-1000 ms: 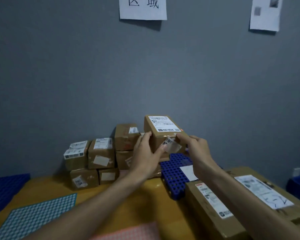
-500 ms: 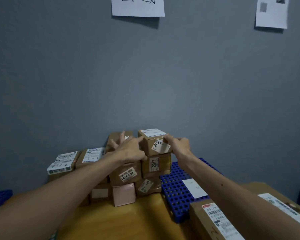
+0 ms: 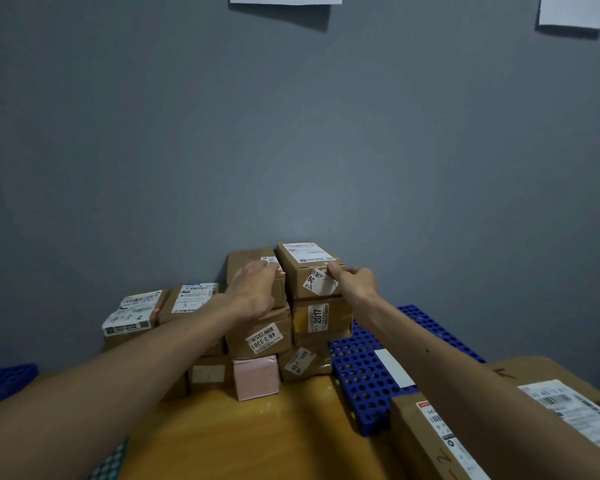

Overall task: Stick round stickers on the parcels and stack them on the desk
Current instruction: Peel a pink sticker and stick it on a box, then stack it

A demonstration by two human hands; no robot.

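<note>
Placement looks all but finished. The brown cardboard parcel (image 3: 309,266) with a white shipping label on its lid was in mid-air in front of the pile a second ago. It now sits on top of the stack's right-hand column, directly on the brown box marked 2017 (image 3: 336,317). The right hand (image 3: 355,284) holds its front right corner, thumb on the front face and fingers curled round the side, clamped on the cardboard. The left hand (image 3: 255,289) lies on the neighbouring brown box (image 3: 246,263), fingers fairly straight, their tips against the parcel's left side. A skewed white label (image 3: 321,284) shows on the parcel's front; I cannot make out a round sticker on it. By my judgement this parcel counts as stacked, and only letting go remains.

The parcel's right side lines up roughly with the column beneath. Beside it there is only a drop to the blue perforated plastic tray (image 3: 361,368), so a nudge rightward could tip it off. Its left side touches the neighbour, and the grey wall (image 3: 291,150) stands close behind. Free room lies toward the person: the bare yellow wooden surface (image 3: 291,431) between the forearms lets both hands draw straight back. The large brown carton (image 3: 426,441) sits under the right forearm.
</note>
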